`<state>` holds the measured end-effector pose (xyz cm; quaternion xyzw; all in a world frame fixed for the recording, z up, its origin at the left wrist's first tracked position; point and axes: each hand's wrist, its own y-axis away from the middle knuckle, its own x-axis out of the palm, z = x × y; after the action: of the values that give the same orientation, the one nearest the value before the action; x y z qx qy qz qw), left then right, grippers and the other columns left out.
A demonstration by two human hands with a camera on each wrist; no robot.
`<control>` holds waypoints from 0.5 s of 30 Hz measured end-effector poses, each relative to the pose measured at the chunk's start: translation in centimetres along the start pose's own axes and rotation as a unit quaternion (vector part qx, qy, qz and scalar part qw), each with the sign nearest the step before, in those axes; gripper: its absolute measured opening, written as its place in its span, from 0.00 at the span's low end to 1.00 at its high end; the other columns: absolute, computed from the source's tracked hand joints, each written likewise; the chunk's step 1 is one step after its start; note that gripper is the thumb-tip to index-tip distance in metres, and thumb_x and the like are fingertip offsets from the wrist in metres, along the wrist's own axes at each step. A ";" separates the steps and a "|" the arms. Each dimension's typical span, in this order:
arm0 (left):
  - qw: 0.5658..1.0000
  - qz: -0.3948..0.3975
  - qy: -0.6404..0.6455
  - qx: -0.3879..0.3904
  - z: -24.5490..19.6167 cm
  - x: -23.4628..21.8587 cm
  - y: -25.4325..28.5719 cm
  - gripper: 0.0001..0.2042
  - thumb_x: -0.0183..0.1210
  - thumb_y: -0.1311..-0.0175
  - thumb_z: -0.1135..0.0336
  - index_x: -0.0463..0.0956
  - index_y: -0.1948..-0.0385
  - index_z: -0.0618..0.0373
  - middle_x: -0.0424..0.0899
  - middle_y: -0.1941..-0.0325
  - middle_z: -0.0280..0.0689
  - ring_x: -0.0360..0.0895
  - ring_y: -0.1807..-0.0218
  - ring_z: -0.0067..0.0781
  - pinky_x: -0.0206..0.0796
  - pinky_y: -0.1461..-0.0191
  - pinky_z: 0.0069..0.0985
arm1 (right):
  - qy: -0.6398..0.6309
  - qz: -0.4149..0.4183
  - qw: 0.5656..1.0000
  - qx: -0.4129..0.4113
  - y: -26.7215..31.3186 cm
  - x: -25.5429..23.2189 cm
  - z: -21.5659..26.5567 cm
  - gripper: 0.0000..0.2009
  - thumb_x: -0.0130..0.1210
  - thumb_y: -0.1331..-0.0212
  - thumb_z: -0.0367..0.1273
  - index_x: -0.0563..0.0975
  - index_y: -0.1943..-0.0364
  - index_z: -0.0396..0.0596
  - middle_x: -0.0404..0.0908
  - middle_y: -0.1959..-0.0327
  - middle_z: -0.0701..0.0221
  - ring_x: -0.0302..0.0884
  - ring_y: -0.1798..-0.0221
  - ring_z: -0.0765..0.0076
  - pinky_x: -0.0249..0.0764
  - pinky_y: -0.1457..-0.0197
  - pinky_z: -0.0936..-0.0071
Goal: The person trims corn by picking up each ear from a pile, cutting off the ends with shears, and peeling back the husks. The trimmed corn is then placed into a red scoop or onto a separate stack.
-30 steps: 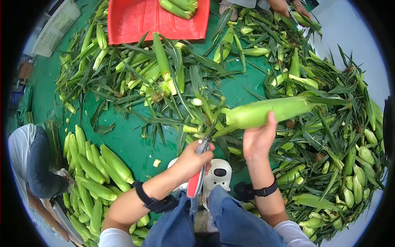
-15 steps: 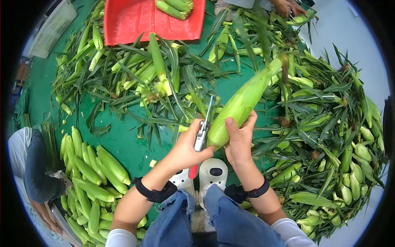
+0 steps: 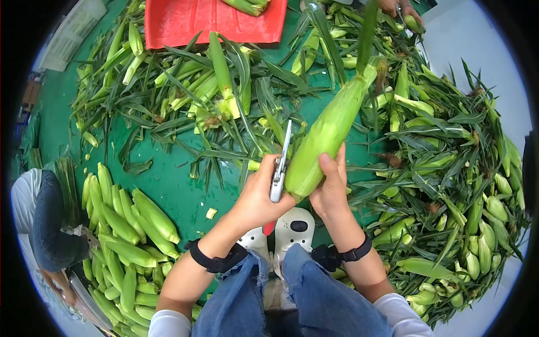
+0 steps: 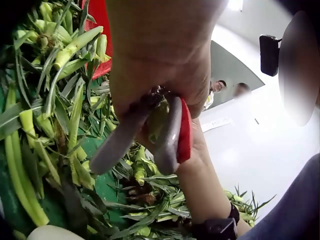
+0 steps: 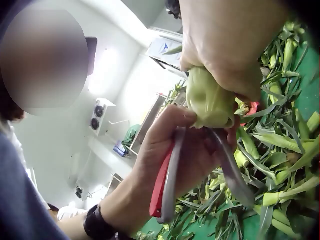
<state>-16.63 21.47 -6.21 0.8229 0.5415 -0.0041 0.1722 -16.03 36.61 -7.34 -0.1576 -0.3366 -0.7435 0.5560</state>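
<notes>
the right hand (image 3: 332, 191) grips the lower end of a corn ear (image 3: 325, 135), fingers curled round its pale green husk, and holds it tilted up and away to the far right, its tip among the loose leaves. the left hand (image 3: 259, 197) is clenched round the red handles of a pair of shears (image 3: 279, 168), whose metal blades point away and lie right against the left side of the ear. in the right wrist view the butt of the ear (image 5: 209, 100) sits between the spread handles (image 5: 170, 175). both hands are held over a green floor (image 3: 168, 185), above a pair of white shoes (image 3: 292, 227) and blue jeans (image 3: 303, 297). to the near left lies a heap of trimmed ears (image 3: 126, 236); to the right, a large heap of untrimmed ears and leaves (image 3: 460, 185). cut husks and leaves (image 3: 191, 106) are strewn across the far middle, and a red tray (image 3: 213, 22) with a few ears lies at the far edge.
</notes>
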 end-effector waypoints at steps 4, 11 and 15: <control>1.000 -0.026 -0.006 -0.002 0.4 -0.4 0.3 0.22 0.60 0.53 0.74 0.65 0.53 0.56 0.75 0.67 0.35 0.71 0.67 0.23 0.66 0.62 0.22 | -0.068 0.034 0.994 0.083 0.0 -2.1 -0.8 0.31 0.53 0.42 0.47 0.62 0.39 0.46 0.70 0.42 0.61 0.71 0.42 0.58 0.69 0.38 0.61; 0.975 0.001 0.211 -0.073 1.3 -2.4 1.4 0.24 0.54 0.52 0.78 0.66 0.48 0.57 0.73 0.60 0.29 0.69 0.62 0.16 0.64 0.59 0.17 | -0.311 0.098 0.933 0.155 -0.8 -3.1 -0.8 0.37 0.35 0.40 0.64 0.60 0.34 0.54 0.72 0.42 0.59 0.73 0.43 0.54 0.71 0.41 0.55; 0.946 -0.075 0.286 -0.131 1.7 -4.7 1.5 0.26 0.55 0.51 0.77 0.67 0.45 0.58 0.76 0.62 0.30 0.74 0.63 0.19 0.68 0.60 0.20 | -0.315 0.137 0.924 0.170 -1.4 -4.9 -0.4 0.37 0.31 0.41 0.67 0.58 0.32 0.65 0.72 0.42 0.57 0.75 0.46 0.52 0.75 0.47 0.49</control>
<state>-16.97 16.25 -6.50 0.7165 0.6241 0.2893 0.1162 -15.62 40.10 -11.07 -0.3314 -0.5905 -0.5041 0.5360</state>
